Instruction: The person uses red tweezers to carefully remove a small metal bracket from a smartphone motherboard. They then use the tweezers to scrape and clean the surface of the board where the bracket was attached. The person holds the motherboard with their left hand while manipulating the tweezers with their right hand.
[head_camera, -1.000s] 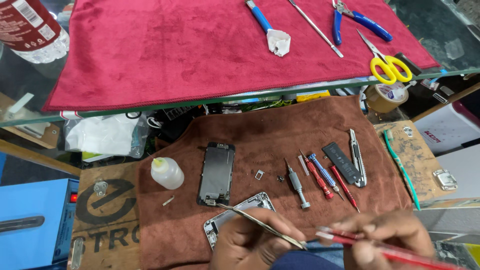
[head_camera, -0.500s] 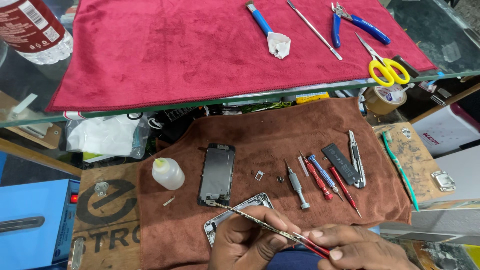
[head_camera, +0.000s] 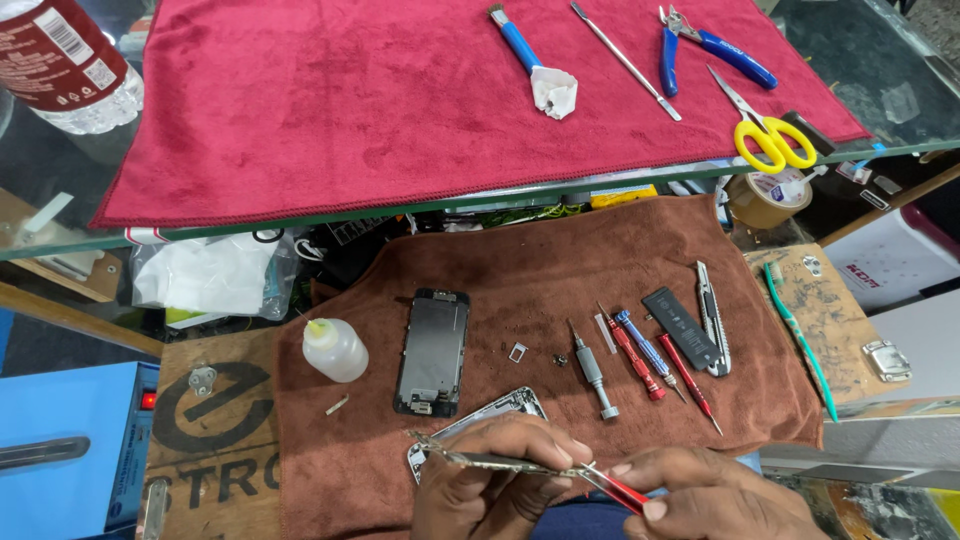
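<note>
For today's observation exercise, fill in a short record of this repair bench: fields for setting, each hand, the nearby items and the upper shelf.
Setting: brown cloth on a workbench
Left hand: holds tweezers over a phone frame
Right hand: holds a red screwdriver
Nearby: phone screen, small bottle, battery, more screwdrivers
Upper shelf: red cloth, yellow scissors, blue pliers

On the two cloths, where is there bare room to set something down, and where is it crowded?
The red cloth is bare left of the brush. The brown cloth is bare along its top edge, above the phone screen and the screwdrivers. It is crowded at the screwdrivers and battery, and near both hands.
</note>
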